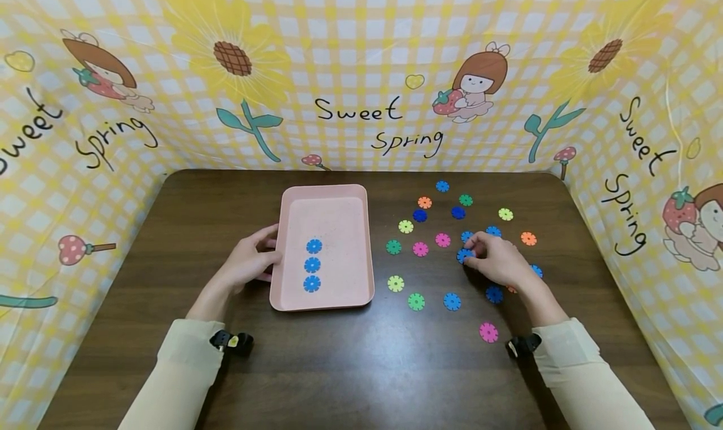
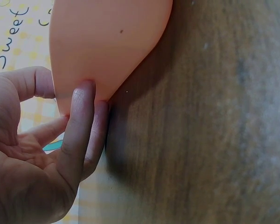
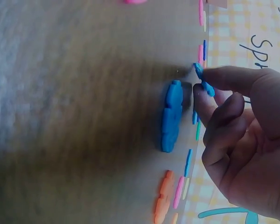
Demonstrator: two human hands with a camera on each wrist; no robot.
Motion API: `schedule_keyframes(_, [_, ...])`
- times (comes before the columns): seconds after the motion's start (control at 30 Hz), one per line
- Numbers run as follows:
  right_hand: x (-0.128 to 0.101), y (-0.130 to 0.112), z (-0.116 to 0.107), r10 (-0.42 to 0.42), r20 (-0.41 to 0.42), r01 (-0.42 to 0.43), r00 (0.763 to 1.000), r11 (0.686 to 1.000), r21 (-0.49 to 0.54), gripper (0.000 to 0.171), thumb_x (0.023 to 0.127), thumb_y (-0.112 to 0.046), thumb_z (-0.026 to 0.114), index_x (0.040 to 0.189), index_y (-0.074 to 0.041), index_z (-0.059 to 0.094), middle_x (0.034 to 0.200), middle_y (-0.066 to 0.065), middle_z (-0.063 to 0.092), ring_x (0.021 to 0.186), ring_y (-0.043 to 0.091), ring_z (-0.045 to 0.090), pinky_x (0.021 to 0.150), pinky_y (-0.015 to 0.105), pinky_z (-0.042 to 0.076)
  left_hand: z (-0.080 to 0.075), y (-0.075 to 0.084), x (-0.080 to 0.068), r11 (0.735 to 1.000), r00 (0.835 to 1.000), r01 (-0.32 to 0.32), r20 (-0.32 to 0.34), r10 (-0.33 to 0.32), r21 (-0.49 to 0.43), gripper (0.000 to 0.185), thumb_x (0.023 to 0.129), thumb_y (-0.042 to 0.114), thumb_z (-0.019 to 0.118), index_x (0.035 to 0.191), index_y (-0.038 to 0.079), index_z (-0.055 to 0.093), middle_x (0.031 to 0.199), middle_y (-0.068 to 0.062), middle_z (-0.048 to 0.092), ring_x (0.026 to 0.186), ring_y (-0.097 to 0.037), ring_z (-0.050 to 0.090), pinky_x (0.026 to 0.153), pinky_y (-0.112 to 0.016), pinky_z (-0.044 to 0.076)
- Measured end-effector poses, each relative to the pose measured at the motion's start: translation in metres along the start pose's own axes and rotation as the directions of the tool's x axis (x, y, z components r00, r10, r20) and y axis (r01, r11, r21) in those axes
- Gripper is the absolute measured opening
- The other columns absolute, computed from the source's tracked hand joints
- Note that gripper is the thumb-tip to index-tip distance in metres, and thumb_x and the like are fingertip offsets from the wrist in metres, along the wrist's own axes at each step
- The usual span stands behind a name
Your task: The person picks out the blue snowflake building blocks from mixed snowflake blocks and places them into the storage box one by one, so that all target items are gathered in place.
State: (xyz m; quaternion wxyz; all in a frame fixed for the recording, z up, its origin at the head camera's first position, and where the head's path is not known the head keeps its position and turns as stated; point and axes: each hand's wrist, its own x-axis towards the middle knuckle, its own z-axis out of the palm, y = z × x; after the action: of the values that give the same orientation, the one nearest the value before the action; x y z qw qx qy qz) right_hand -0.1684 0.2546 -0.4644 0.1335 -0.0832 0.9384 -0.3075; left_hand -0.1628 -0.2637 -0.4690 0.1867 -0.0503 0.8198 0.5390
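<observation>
My left hand (image 1: 252,258) holds the left side of a pink tray (image 1: 339,298). In the left wrist view the thumb is at the rim of the tray (image 2: 112,42) and the fingertips (image 2: 86,93) press its outer wall. Three blue notched discs (image 1: 312,265) lie in a column inside the tray. Over on the right, my right hand (image 1: 497,260) pinches a blue notched disc (image 1: 464,256) between thumb and fingers. The right wrist view shows that disc (image 3: 204,80) tilted at the fingertips, with the other fingers curled.
Loose notched discs spread over the right half of the brown table (image 1: 339,361), among them a pink disc (image 1: 488,333), a green disc (image 1: 416,302), a yellow disc (image 1: 395,284) and an orange disc (image 1: 528,238). A patterned cloth (image 1: 350,53) hangs around the table's back and sides.
</observation>
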Motion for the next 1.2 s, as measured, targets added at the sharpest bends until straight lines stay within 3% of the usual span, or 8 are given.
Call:
schedule_keyframes(0.23, [0.003,-0.007,-0.001,-0.040,-0.027,0.042,0.999,0.998,0.047,0.015,0.101,-0.018,0.067,0.114,-0.011,0.069,0.097,0.003,0.073,0.079,0.020,0.063,0.070,0.038,0.049,0.000,0.001,-0.001,1.000,1.000,-0.001,-0.001,0.001,0.001,0.078,0.095,0.009,0.062,0.165,0.017,0.030,0.142,-0.027,0.047,0.099,-0.033,0.066,0.072,-0.044,0.064])
schedule_keyframes(0.57, [0.017,-0.034,0.005,-0.107,-0.070,0.116,0.992,0.985,0.128,0.021,0.100,-0.024,0.071,0.117,-0.011,0.073,0.102,0.004,0.072,0.079,0.024,0.060,0.065,0.037,0.048,0.000,0.001,0.000,1.000,1.000,0.001,0.000,-0.001,-0.005,0.079,0.093,0.008,0.061,0.165,0.017,0.030,0.142,-0.027,0.047,0.099,-0.033,0.066,0.072,-0.044,0.064])
schedule_keyframes(0.77, [0.028,-0.060,0.011,-0.142,-0.071,0.152,0.987,0.974,0.169,0.022,0.099,-0.023,0.072,0.119,-0.014,0.072,0.107,0.005,0.072,0.091,0.024,0.067,0.073,0.040,0.054,0.000,0.001,0.001,1.000,1.000,-0.005,-0.001,0.005,-0.006,0.078,0.094,0.008,0.061,0.165,0.016,0.030,0.142,-0.027,0.047,0.099,-0.033,0.066,0.072,-0.044,0.064])
schedule_keyframes(0.87, [0.035,-0.073,0.016,-0.173,-0.071,0.184,0.982,0.967,0.178,0.022,0.099,-0.021,0.072,0.119,-0.014,0.073,0.106,0.004,0.072,0.086,0.023,0.066,0.070,0.039,0.054,0.000,0.000,0.001,1.000,1.000,-0.005,-0.002,0.005,-0.005,0.078,0.093,0.008,0.061,0.165,0.016,0.030,0.141,-0.027,0.047,0.099,-0.033,0.066,0.072,-0.044,0.064])
schedule_keyframes(1.1, [0.054,-0.105,0.034,-0.216,-0.079,0.228,0.973,0.948,0.224,0.020,0.097,-0.021,0.074,0.116,-0.014,0.074,0.103,0.002,0.072,0.058,0.021,0.055,0.054,0.034,0.048,0.001,0.000,0.001,1.000,1.000,-0.008,-0.003,0.008,0.003,0.079,0.093,0.008,0.061,0.165,0.016,0.030,0.141,-0.028,0.048,0.098,-0.032,0.067,0.071,-0.044,0.064])
schedule_keyframes(1.2, [0.062,-0.120,0.043,-0.237,-0.087,0.251,0.968,0.938,0.238,0.019,0.098,-0.023,0.073,0.115,-0.016,0.074,0.103,0.000,0.072,0.057,0.020,0.054,0.053,0.033,0.047,0.001,0.000,0.000,1.000,1.000,-0.008,-0.004,0.008,0.004,0.079,0.093,0.008,0.061,0.165,0.016,0.030,0.142,-0.028,0.048,0.098,-0.032,0.067,0.071,-0.044,0.064])
